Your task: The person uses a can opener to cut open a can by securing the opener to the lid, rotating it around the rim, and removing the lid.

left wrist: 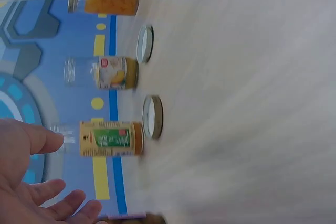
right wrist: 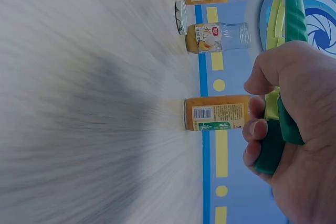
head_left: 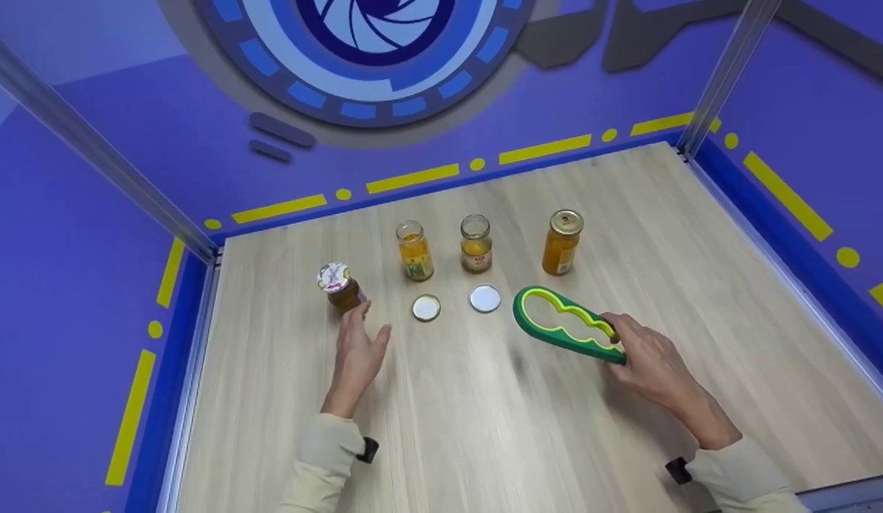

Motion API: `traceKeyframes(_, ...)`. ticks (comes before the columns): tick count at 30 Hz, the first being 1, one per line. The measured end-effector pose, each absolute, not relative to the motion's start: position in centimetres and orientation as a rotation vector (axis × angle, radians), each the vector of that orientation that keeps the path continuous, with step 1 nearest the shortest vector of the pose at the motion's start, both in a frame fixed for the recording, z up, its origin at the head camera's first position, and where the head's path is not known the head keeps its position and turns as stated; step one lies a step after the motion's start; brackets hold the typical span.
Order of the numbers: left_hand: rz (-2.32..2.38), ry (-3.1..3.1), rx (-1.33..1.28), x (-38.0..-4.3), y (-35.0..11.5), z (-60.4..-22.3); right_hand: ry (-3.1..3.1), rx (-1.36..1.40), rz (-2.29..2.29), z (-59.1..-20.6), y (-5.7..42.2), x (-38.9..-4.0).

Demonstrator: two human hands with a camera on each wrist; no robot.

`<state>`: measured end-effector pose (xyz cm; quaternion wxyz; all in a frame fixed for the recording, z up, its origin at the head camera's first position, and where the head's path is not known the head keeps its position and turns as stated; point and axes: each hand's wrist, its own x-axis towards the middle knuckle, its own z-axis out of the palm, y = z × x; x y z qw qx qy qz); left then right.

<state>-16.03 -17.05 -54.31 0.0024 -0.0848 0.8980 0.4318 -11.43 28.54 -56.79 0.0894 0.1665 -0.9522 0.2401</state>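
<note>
Judging by the table, two jars are uncapped with lids laid before them, two are still capped, while the jar opener is gripped by the right hand and the open left hand is held beside the short capped jar.

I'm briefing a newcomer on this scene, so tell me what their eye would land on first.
The bright green jar opener stands out, gripped at its handle end by the right hand at the right of the wooden table. Behind it stands a row of jars: two open jars in the middle with their loose lids lying in front, and a gold-capped jar to the right. The left hand, fingers straight, reaches toward the dark jar with a patterned lid.
</note>
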Motion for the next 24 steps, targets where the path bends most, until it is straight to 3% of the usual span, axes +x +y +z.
traceKeyframes(11, 1.604, 2.656, -0.576, -18.1, -23.0, -55.5, -2.854, 0.432, 0.727, -56.8, 28.9, -11.3)
traceKeyframes(24, 1.864, 2.489, -0.507, -22.4, -23.8, -58.8, -2.847, 0.411, 0.736, -56.8, 28.4, -11.6)
